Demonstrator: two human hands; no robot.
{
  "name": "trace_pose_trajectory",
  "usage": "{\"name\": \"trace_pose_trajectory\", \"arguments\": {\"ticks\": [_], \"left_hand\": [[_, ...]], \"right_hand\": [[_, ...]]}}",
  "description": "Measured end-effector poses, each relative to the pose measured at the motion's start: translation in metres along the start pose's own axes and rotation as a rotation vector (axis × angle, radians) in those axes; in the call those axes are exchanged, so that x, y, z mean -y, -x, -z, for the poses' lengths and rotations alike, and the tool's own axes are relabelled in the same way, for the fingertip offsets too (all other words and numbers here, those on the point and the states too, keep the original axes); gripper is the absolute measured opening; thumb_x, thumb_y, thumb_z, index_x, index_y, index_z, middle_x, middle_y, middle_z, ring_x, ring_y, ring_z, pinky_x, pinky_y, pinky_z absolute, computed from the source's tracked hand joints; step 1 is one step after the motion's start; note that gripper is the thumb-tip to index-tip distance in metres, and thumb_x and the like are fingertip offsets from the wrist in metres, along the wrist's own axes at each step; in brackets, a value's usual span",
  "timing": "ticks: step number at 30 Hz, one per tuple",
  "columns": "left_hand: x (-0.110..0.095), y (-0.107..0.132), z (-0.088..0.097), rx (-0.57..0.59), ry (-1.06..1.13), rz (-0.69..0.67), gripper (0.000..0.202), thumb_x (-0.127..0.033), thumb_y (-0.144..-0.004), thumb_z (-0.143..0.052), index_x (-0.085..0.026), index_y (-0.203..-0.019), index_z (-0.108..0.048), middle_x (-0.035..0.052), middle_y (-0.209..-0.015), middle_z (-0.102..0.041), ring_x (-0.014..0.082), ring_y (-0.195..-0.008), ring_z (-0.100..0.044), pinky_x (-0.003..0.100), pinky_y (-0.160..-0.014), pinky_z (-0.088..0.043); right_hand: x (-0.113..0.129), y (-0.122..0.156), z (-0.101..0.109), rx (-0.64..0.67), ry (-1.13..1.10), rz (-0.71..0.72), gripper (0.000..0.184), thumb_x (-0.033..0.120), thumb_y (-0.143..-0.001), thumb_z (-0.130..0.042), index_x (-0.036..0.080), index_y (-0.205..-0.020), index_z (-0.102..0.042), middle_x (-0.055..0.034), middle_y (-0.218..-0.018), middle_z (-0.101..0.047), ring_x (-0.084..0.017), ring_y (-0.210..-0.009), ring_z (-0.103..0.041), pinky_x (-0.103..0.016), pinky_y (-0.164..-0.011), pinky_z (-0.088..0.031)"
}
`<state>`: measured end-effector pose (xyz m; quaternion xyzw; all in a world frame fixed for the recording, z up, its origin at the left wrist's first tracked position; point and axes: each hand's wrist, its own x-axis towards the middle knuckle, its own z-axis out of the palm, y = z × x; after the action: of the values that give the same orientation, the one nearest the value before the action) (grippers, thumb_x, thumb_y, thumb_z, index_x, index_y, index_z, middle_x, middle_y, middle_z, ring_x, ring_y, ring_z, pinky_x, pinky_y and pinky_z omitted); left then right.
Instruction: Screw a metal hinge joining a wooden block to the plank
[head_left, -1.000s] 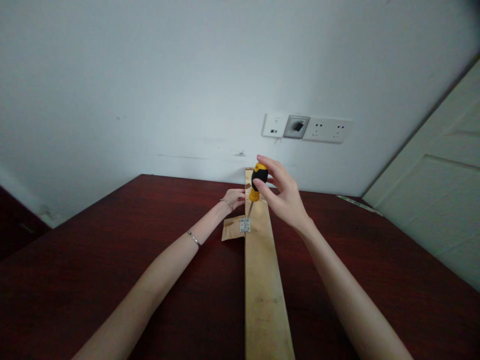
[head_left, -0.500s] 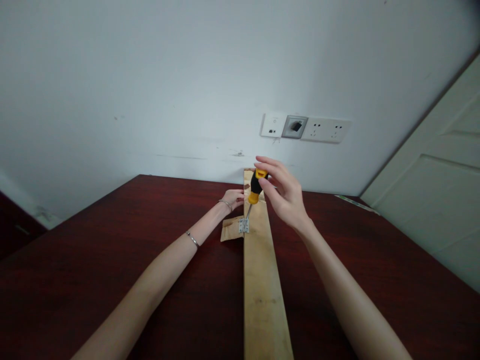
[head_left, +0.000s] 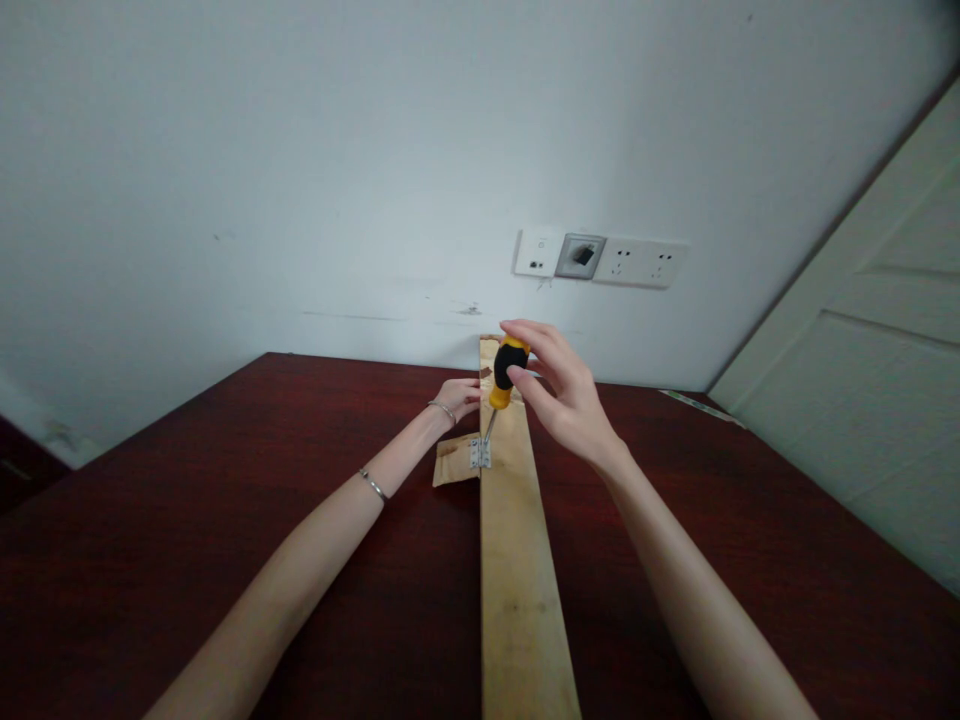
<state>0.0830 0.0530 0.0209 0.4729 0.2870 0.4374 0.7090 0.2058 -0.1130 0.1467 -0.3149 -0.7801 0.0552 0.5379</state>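
Note:
A yellow-and-black screwdriver [head_left: 511, 368] is held by its handle in the fingers of my right hand [head_left: 566, 400]. It leans, and its metal shaft slopes down to a small silver hinge [head_left: 481, 453]; whether the tip sits on a screw is too small to see. One hinge leaf lies on a long wooden board [head_left: 521, 560], the other on a short wood piece [head_left: 454, 461] jutting out to the left. Beyond that piece, my left hand [head_left: 459, 396] grips the board's left edge, its fingertips partly hidden. Two bracelets circle the left forearm and wrist.
The board runs lengthwise over a dark red wooden tabletop [head_left: 360, 600] toward a pale wall [head_left: 360, 180]. Wall sockets [head_left: 641, 262] sit above the far edge. On the right stands a white panelled door [head_left: 885, 390], with a thin strip [head_left: 701, 405] lying near it.
The view has shifted slightly, so everything sits a little further left. My right fingers have turned a bit around the screwdriver handle. My left hand stays at the board.

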Motion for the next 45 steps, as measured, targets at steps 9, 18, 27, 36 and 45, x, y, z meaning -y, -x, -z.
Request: {"name": "trace_pose_trajectory", "arguments": {"ticks": [9,18,27,36,45], "left_hand": [[0.002,0.002,0.000,-0.009,0.022,0.001,0.024,0.001,-0.058,-0.065,-0.007,-0.081,-0.070,0.0074,-0.076,-0.070,0.0168,-0.070,-0.065,0.029,-0.073,-0.053],[0.001,0.004,-0.002,0.036,0.038,-0.025,0.023,0.003,-0.063,-0.064,-0.007,-0.083,-0.070,0.0081,-0.081,-0.070,0.0170,-0.074,-0.065,0.029,-0.075,-0.052],[0.001,0.007,-0.003,-0.039,0.027,-0.041,0.018,0.003,-0.061,-0.063,-0.008,-0.073,-0.071,0.0066,-0.071,-0.069,0.0152,-0.066,-0.064,0.027,-0.069,-0.053],[0.004,0.005,-0.002,-0.042,0.002,-0.022,0.020,0.002,-0.060,-0.065,-0.008,-0.076,-0.071,0.0054,-0.071,-0.069,0.0152,-0.067,-0.065,0.026,-0.071,-0.053],[0.003,0.004,-0.003,-0.036,0.040,-0.050,0.019,0.004,-0.059,-0.066,-0.008,-0.074,-0.068,0.0071,-0.073,-0.069,0.0169,-0.070,-0.065,0.029,-0.073,-0.053]], "right_hand": [[-0.004,-0.002,0.004,-0.058,-0.026,-0.039,0.031,0.025,-0.086,-0.062,0.030,-0.116,-0.061,-0.0036,-0.112,-0.062,-0.018,-0.103,-0.059,-0.035,-0.082,-0.056],[0.000,0.000,0.001,-0.023,-0.013,-0.011,0.034,0.022,-0.089,-0.053,0.031,-0.122,-0.059,-0.0055,-0.131,-0.054,-0.021,-0.119,-0.054,-0.039,-0.086,-0.056],[-0.006,-0.001,-0.003,-0.197,0.128,0.052,0.024,0.029,-0.080,-0.069,0.027,-0.103,-0.065,-0.0045,-0.100,-0.059,-0.019,-0.095,-0.058,-0.037,-0.078,-0.056],[-0.001,-0.002,0.004,-0.070,0.089,0.115,0.030,0.017,-0.091,-0.050,0.029,-0.117,-0.061,-0.0050,-0.118,-0.063,-0.020,-0.113,-0.058,-0.043,-0.098,-0.048],[0.001,0.001,-0.005,-0.175,0.142,0.067,0.025,0.025,-0.084,-0.063,0.026,-0.108,-0.059,-0.0074,-0.110,-0.055,-0.022,-0.106,-0.056,-0.043,-0.088,-0.052]]}}
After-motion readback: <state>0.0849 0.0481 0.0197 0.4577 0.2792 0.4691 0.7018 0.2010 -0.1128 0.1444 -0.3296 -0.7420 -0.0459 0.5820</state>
